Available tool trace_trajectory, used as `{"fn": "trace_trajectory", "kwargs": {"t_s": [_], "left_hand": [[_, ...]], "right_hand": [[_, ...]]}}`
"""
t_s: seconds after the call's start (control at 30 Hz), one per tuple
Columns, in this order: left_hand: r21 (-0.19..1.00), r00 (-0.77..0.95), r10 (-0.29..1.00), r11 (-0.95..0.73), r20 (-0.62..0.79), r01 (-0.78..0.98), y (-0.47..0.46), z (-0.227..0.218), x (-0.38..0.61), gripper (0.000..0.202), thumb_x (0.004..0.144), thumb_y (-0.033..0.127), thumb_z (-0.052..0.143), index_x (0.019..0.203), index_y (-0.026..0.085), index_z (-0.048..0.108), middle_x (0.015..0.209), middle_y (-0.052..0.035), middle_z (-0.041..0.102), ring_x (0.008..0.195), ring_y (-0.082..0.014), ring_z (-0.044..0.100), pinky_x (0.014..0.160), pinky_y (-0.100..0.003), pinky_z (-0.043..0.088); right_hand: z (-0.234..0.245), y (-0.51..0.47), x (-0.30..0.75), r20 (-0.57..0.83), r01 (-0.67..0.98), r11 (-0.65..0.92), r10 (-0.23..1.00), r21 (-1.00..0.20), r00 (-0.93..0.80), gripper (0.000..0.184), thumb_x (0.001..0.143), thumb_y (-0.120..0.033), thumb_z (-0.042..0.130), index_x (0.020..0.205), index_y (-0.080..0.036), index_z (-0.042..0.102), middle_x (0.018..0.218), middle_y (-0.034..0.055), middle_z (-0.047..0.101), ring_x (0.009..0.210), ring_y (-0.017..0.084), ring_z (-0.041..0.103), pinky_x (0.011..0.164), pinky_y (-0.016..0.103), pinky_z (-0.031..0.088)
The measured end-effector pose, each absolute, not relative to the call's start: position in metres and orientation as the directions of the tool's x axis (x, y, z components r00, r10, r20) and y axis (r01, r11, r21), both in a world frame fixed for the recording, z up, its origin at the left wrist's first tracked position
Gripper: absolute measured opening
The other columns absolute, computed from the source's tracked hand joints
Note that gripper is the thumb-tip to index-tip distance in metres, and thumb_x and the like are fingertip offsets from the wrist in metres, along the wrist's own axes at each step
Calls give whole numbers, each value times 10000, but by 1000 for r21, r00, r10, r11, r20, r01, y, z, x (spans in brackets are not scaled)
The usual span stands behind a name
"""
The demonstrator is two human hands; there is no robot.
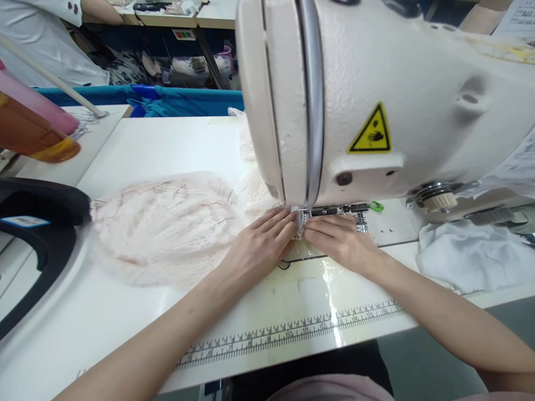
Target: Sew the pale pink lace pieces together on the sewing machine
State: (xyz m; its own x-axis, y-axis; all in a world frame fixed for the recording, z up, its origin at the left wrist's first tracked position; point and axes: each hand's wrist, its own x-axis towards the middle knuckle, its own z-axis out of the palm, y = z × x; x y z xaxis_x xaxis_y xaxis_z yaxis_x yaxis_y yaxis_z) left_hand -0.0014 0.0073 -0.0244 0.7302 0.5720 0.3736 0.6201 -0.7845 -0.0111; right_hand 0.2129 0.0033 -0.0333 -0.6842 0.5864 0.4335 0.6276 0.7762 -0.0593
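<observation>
At the needle area of a sewing machine (384, 72), a small piece of white lace (301, 224) lies between my two hands. My left hand (265, 236) presses its closed-up fingers on the lace fabric from the left, its fingertips close to the presser foot. From the right, my right hand (345, 239) has its fingers pressed together at the lace edge. Both thumbs are mostly hidden. Pale pink sheer fabric (167, 228) with loose dark threads spreads in a gathered heap left of my left hand. More pale fabric (253, 189) sits behind my left fingers, partly covered by the machine head.
A printed ruler (288, 334) runs along the table's front edge. White cloth (472, 256) lies to the right. On the left are a black curved object (45, 223) and thread cones (37, 133). Behind the table are blue cloth (184, 102) and a person in white (42, 44).
</observation>
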Motion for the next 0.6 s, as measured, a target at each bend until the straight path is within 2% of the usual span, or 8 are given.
{"fn": "trace_trajectory", "kwargs": {"t_s": [0.3,0.5,0.6], "left_hand": [[-70,738,564,-775,369,628,8,-29,-2,336,968,204,429,1235,65,578,1273,-146,610,1191,-269,579,1042,-439,486],[-88,743,558,-775,370,626,8,-31,-4,331,973,215,437,1239,96,595,1274,-133,613,1201,-280,571,1040,-453,483],[-86,738,563,-771,372,631,9,-32,-4,327,973,210,440,1237,103,600,1266,-136,619,1198,-285,573,1035,-458,485]], "right_hand": [[-35,8,214,385,669,737,648,-97,-657,288,908,-32,447,942,-217,664,1027,-5,696,898,111,614,747,254,471],[-33,7,216,466,746,666,668,-27,-580,203,906,-136,514,900,-252,681,994,-70,725,759,106,641,596,260,431],[-31,7,216,478,770,638,683,-21,-553,194,880,-136,544,927,-260,686,1000,-84,728,747,111,648,588,268,416]]}}
